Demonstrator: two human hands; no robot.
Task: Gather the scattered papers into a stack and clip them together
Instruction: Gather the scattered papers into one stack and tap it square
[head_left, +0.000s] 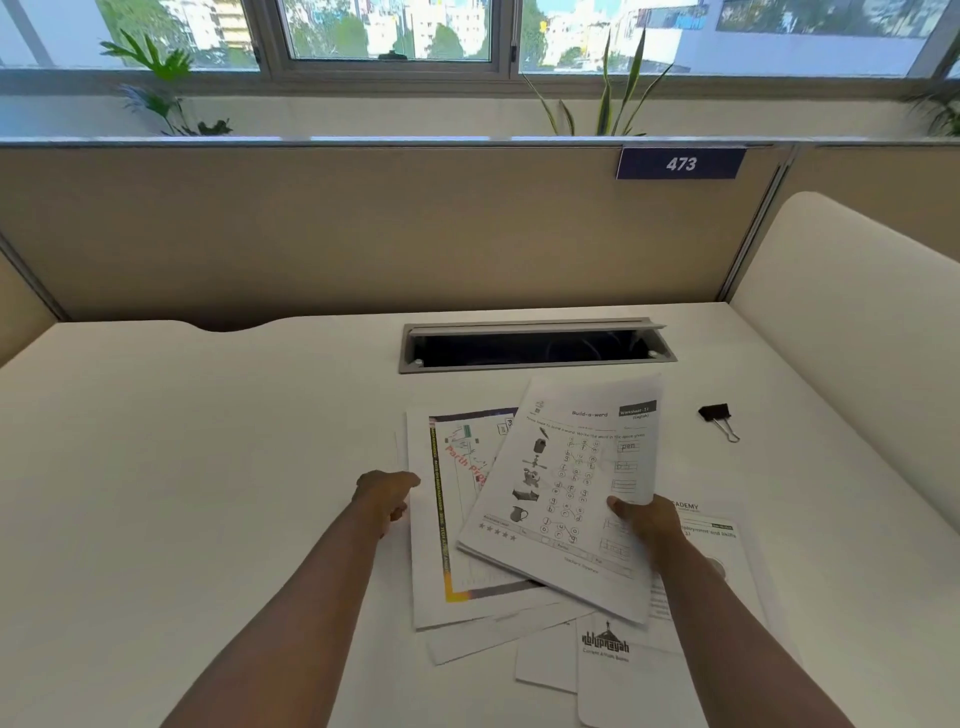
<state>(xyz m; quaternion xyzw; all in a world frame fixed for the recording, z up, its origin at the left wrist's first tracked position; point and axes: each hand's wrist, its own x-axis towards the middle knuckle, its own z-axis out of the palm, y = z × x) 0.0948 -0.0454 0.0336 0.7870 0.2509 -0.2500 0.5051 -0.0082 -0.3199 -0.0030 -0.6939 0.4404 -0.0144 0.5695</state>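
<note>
Papers half gathered mid-worktop: right hand pinches worksheet, left hand curled beside them; square edges before fetching clip.

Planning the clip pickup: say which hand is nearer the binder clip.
Right. The right hand holds a worksheet just below-left of the binder clip; the left hand sits far across the papers.

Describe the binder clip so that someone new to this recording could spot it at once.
Start at the grey cable tray sunk into the back of the white desk. Move toward its right end, then slightly nearer the person: the binder clip lies alone there, right of the papers. It is the only small black object, with wire handles.
</note>
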